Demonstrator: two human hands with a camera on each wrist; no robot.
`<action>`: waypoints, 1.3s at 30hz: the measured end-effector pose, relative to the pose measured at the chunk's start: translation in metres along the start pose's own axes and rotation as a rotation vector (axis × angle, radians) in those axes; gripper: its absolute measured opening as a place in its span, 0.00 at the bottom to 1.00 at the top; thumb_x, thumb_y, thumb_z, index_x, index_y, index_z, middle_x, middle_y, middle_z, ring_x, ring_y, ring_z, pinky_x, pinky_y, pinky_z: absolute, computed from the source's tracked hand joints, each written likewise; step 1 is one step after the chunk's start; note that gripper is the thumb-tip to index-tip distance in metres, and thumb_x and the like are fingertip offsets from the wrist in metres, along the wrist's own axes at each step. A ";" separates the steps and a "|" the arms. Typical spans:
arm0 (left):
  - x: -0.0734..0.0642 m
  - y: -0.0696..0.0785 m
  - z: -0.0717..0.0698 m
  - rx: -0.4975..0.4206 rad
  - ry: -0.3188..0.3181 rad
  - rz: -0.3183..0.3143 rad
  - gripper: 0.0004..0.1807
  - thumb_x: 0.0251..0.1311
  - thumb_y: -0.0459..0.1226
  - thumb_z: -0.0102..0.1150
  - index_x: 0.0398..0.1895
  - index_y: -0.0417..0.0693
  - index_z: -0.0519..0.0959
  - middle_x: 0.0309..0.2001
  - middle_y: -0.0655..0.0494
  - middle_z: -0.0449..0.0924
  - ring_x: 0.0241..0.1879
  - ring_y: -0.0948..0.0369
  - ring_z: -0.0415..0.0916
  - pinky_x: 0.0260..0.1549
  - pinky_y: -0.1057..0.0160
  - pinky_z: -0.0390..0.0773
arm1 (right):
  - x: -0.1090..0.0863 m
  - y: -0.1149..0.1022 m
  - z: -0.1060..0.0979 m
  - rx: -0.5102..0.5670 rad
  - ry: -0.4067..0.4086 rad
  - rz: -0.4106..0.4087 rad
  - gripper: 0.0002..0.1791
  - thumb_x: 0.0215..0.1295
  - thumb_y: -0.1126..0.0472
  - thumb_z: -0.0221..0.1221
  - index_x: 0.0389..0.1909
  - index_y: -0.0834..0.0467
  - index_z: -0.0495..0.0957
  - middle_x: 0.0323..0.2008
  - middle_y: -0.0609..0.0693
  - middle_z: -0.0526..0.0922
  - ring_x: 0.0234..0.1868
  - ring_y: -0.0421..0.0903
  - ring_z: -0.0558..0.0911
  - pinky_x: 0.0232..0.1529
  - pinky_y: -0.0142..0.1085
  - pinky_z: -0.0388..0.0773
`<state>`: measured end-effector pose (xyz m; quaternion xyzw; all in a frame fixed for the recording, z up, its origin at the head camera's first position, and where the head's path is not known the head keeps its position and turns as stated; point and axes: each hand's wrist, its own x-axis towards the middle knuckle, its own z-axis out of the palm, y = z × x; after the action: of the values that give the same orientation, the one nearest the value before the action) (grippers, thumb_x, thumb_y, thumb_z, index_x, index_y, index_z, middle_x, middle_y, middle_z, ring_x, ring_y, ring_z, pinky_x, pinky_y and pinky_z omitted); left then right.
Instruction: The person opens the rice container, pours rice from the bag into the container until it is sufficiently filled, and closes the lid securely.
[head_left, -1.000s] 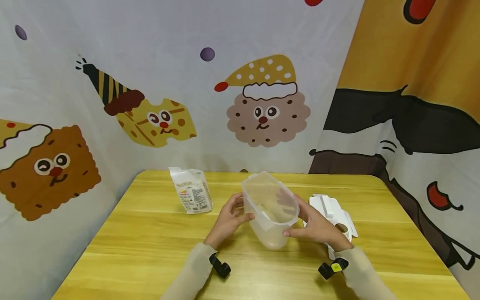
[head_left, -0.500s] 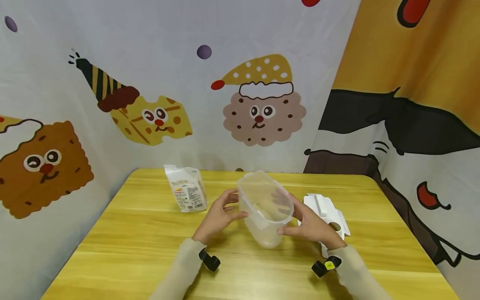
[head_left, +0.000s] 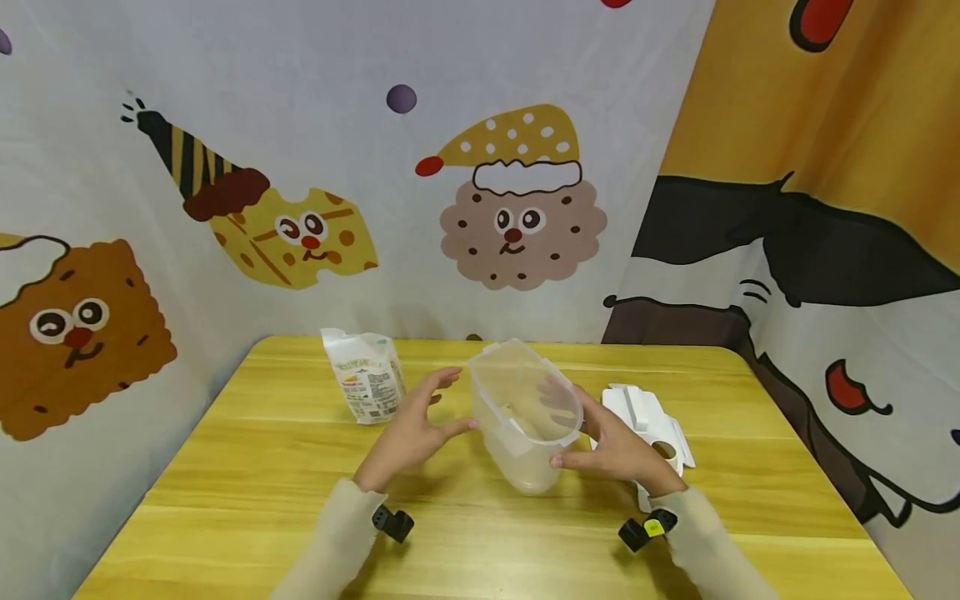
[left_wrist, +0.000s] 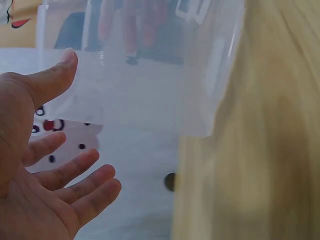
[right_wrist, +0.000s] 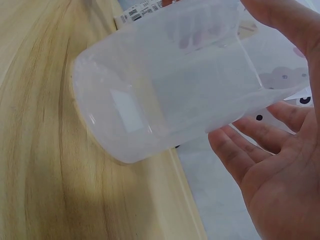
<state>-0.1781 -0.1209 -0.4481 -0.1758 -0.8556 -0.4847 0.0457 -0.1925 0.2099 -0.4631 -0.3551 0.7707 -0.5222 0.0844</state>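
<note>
Head view: a translucent container (head_left: 525,450), mouth upward, is to the right of the packet (head_left: 366,379); whether its base fully meets the tabletop (head_left: 225,500) is unclear. Judged light, thin-walled and springy, rather slick; best held below the rim on opposite walls, without squeezing hard. The left hand (head_left: 408,433) lies just right of the packet, thumb pointing at the container. Left wrist view: its fingers are spread, palm facing the container, holding nothing; thumb contact cannot be told. Right wrist view: the right hand, on the container's side away from the packet, brackets the wall between thumb and slightly bent fingers.
</note>
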 end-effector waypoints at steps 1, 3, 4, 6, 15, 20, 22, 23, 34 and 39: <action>-0.001 0.003 -0.003 0.029 0.004 0.013 0.44 0.55 0.48 0.77 0.75 0.57 0.66 0.72 0.56 0.70 0.72 0.51 0.67 0.69 0.44 0.73 | 0.000 0.000 0.000 0.001 0.002 0.000 0.60 0.57 0.62 0.75 0.83 0.50 0.46 0.79 0.56 0.60 0.74 0.61 0.68 0.69 0.35 0.75; -0.003 0.008 -0.010 0.083 0.017 0.056 0.44 0.56 0.49 0.76 0.75 0.56 0.66 0.72 0.55 0.69 0.72 0.50 0.67 0.69 0.43 0.73 | -0.001 0.001 0.000 -0.001 0.003 -0.005 0.60 0.57 0.62 0.75 0.83 0.50 0.46 0.79 0.57 0.60 0.74 0.62 0.68 0.70 0.35 0.74; -0.004 0.011 -0.013 0.110 0.025 0.078 0.44 0.56 0.49 0.76 0.75 0.56 0.66 0.72 0.55 0.69 0.72 0.50 0.67 0.69 0.43 0.73 | -0.001 0.001 -0.001 -0.001 0.003 -0.004 0.59 0.58 0.63 0.75 0.83 0.51 0.47 0.79 0.57 0.60 0.74 0.62 0.68 0.70 0.35 0.74; -0.006 0.016 -0.019 0.164 0.047 0.123 0.43 0.57 0.50 0.75 0.75 0.56 0.66 0.71 0.54 0.70 0.72 0.50 0.67 0.69 0.42 0.73 | -0.001 0.001 -0.002 -0.001 0.005 0.000 0.59 0.57 0.63 0.75 0.83 0.50 0.47 0.79 0.56 0.60 0.74 0.62 0.68 0.70 0.35 0.74; -0.015 0.035 -0.050 0.344 0.163 0.308 0.43 0.57 0.47 0.76 0.75 0.56 0.65 0.70 0.52 0.68 0.69 0.53 0.68 0.66 0.45 0.75 | -0.005 -0.005 -0.003 0.003 0.012 0.008 0.60 0.58 0.63 0.75 0.83 0.50 0.46 0.79 0.56 0.59 0.74 0.61 0.68 0.70 0.35 0.74; -0.022 0.043 -0.067 0.391 0.245 0.394 0.46 0.51 0.42 0.80 0.74 0.52 0.67 0.72 0.47 0.65 0.73 0.49 0.62 0.66 0.43 0.74 | -0.006 -0.005 -0.003 0.013 0.019 0.006 0.59 0.57 0.64 0.75 0.83 0.52 0.47 0.79 0.56 0.59 0.73 0.65 0.68 0.71 0.37 0.74; -0.024 0.044 -0.073 0.391 0.280 0.422 0.46 0.52 0.42 0.80 0.74 0.51 0.68 0.73 0.47 0.65 0.75 0.48 0.59 0.69 0.42 0.71 | -0.007 -0.005 -0.004 0.014 0.021 0.007 0.59 0.57 0.64 0.75 0.83 0.52 0.47 0.79 0.56 0.59 0.73 0.65 0.68 0.71 0.37 0.74; -0.026 0.044 -0.076 0.387 0.300 0.435 0.45 0.53 0.43 0.80 0.74 0.50 0.68 0.73 0.47 0.65 0.76 0.47 0.58 0.71 0.41 0.69 | -0.007 -0.005 -0.004 0.014 0.023 0.007 0.59 0.57 0.64 0.75 0.83 0.51 0.47 0.79 0.56 0.60 0.73 0.65 0.68 0.70 0.37 0.74; -0.039 0.027 -0.110 0.398 0.593 0.531 0.46 0.63 0.63 0.63 0.69 0.35 0.71 0.70 0.34 0.67 0.77 0.40 0.56 0.78 0.40 0.57 | -0.003 0.001 0.000 0.012 0.000 0.007 0.60 0.59 0.61 0.75 0.83 0.48 0.45 0.79 0.57 0.59 0.75 0.62 0.66 0.72 0.35 0.71; -0.041 0.008 -0.118 0.330 0.645 0.443 0.48 0.60 0.61 0.67 0.74 0.40 0.67 0.72 0.36 0.66 0.76 0.43 0.59 0.79 0.51 0.59 | -0.001 0.000 -0.001 0.023 -0.001 0.026 0.59 0.58 0.61 0.75 0.83 0.48 0.46 0.80 0.55 0.59 0.75 0.62 0.68 0.72 0.34 0.71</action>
<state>-0.1477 -0.2275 -0.3896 -0.1853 -0.8052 -0.3498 0.4415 -0.1921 0.2110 -0.4632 -0.3444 0.7693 -0.5295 0.0958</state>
